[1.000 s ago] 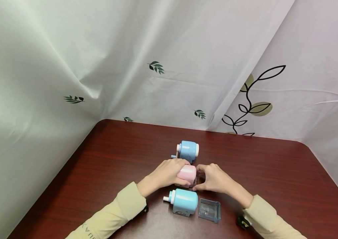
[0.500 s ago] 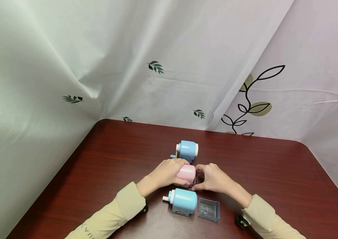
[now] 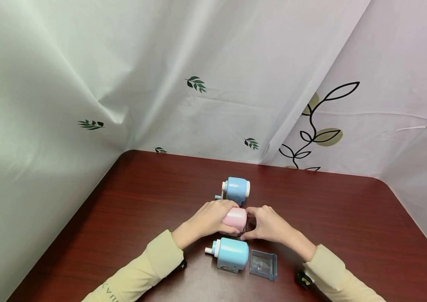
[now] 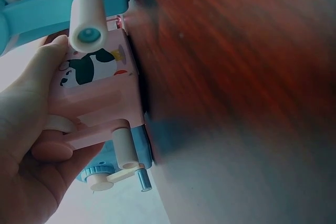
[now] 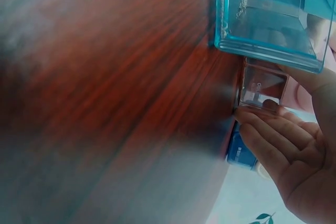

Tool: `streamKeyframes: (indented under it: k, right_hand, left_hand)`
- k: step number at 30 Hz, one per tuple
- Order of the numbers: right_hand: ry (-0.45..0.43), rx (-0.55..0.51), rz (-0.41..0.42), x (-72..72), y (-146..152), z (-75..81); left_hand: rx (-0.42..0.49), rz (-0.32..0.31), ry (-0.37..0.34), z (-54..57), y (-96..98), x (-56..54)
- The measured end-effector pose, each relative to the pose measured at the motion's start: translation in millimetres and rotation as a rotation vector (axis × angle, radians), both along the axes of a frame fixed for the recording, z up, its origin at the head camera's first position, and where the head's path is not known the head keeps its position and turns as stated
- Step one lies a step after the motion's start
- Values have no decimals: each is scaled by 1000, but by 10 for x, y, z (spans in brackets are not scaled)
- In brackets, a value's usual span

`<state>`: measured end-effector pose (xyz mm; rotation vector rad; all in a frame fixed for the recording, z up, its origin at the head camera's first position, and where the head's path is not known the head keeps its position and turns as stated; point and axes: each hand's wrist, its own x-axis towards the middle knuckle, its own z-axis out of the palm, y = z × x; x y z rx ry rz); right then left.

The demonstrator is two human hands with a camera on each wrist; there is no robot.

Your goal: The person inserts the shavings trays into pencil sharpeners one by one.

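A pink crank pencil sharpener (image 3: 235, 219) stands on the table. My left hand (image 3: 212, 217) grips its body from the left, the thumb on the near side. In the left wrist view, the panda picture on its front and its crank handle (image 4: 125, 148) show. At its right end, my right hand (image 3: 272, 225) holds its clear shavings drawer (image 5: 259, 88) between thumb and fingers. That drawer sits at the pink body, and how far in it is cannot be told. Nearer the person is a light blue sharpener (image 3: 232, 253), with a separate clear blue drawer (image 3: 263, 265) on its right.
Another blue crank sharpener (image 3: 237, 189) stands just behind the pink one. Dark red-brown wood makes up the tabletop (image 3: 153, 188). A white leaf-printed curtain (image 3: 168, 84) hangs along its back and sides.
My right hand has shifted very slightly left, closer to the pink sharpener. The left hand keeps its grip, and the other sharpeners and the loose drawer stay in place.
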<state>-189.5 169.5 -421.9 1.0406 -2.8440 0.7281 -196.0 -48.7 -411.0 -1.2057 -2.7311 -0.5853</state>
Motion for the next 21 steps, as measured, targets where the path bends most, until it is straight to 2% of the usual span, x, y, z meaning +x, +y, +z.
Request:
streamKeyframes:
  k: [11, 21]
  right_hand:
    - [-60, 3, 0, -12, -25, 43]
    - [-54, 23, 0, -31, -55, 58]
  left_hand:
    - [0, -4, 1, -13, 3, -9]
    - [14, -10, -5, -17, 6, -22]
